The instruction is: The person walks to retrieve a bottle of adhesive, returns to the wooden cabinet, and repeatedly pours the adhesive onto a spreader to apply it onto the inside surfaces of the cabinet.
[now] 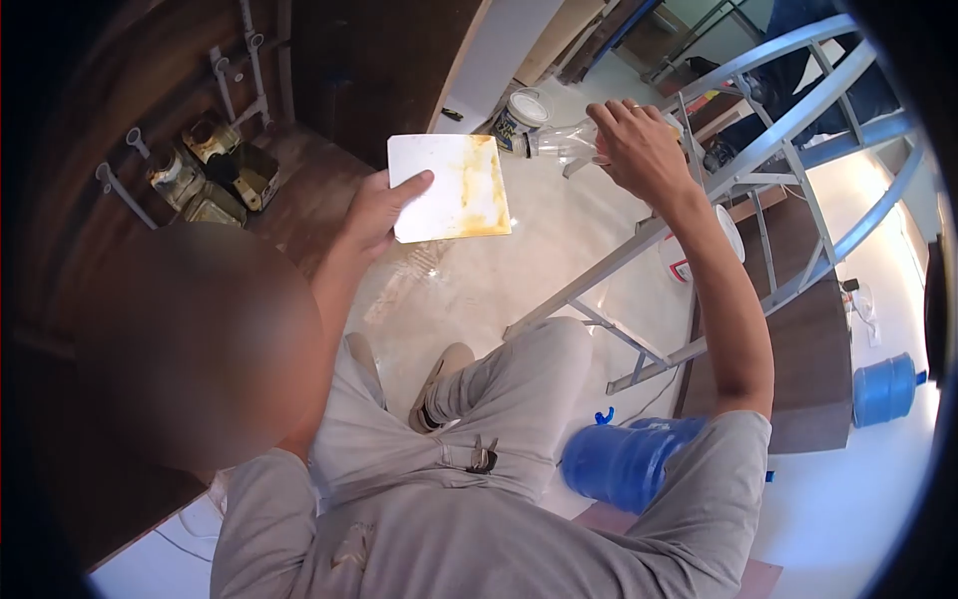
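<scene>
My left hand point(377, 212) grips a white square board point(434, 205) by its left edge, thumb on top. Yellow-brown smears run down the board's right side. To the right, my right hand point(644, 150) is closed around a clear plastic bottle point(565, 143), which lies nearly level with its neck toward the board. The neck is close to the board's upper right corner; I cannot tell whether they touch. Behind the bottle, a labelled paint can point(526, 108) stands on the floor.
An aluminium ladder point(788, 120) stands at the right, with a person's dark-clothed legs point(813, 85) behind it. Blue water jugs point(619, 461) are at lower right. Stained containers and a brush point(244, 185) sit on the brown surface at left. A blurred round patch covers the lower left.
</scene>
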Demonstrator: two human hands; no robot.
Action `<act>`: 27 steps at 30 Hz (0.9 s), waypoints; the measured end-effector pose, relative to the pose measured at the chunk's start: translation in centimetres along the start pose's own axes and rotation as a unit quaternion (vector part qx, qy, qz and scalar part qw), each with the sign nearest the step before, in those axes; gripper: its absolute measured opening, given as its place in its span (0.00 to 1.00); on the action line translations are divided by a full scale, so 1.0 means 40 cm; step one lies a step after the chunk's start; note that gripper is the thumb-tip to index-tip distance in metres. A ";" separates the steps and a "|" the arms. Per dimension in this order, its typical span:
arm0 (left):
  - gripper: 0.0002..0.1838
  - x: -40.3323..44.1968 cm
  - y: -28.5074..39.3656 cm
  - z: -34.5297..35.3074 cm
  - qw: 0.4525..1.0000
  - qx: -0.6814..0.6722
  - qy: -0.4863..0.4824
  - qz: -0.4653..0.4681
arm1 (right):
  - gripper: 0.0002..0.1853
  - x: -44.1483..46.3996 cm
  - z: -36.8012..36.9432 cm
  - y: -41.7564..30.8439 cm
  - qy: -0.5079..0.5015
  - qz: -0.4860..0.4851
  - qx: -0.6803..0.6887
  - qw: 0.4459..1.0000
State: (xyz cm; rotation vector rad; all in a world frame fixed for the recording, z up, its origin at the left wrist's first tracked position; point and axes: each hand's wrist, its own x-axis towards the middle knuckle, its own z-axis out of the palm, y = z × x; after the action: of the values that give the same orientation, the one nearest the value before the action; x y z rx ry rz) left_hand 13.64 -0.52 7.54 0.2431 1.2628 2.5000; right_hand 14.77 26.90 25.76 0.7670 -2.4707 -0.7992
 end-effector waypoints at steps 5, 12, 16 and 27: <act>0.18 0.008 -0.028 -0.010 0.999 -0.047 0.010 -0.016 | 0.13 0.025 -0.012 -0.011 0.000 -0.043 -0.060 0.997; 0.17 0.012 -0.035 0.003 0.998 -0.058 0.000 -0.026 | 0.14 0.034 -0.014 -0.024 -0.036 -0.043 -0.064 0.996; 0.16 0.007 -0.027 -0.008 0.998 -0.055 0.017 -0.014 | 0.15 0.050 -0.018 -0.041 -0.028 -0.035 -0.041 0.998; 0.16 0.013 -0.003 -0.035 1.000 -0.013 0.016 0.006 | 0.23 0.073 0.038 -0.044 -0.001 -0.036 0.000 0.999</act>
State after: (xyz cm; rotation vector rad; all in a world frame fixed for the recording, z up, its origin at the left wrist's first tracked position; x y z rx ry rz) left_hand 12.77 -1.31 6.64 0.2051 1.2443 2.5375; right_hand 12.38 24.50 24.19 0.8589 -2.4571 -0.8264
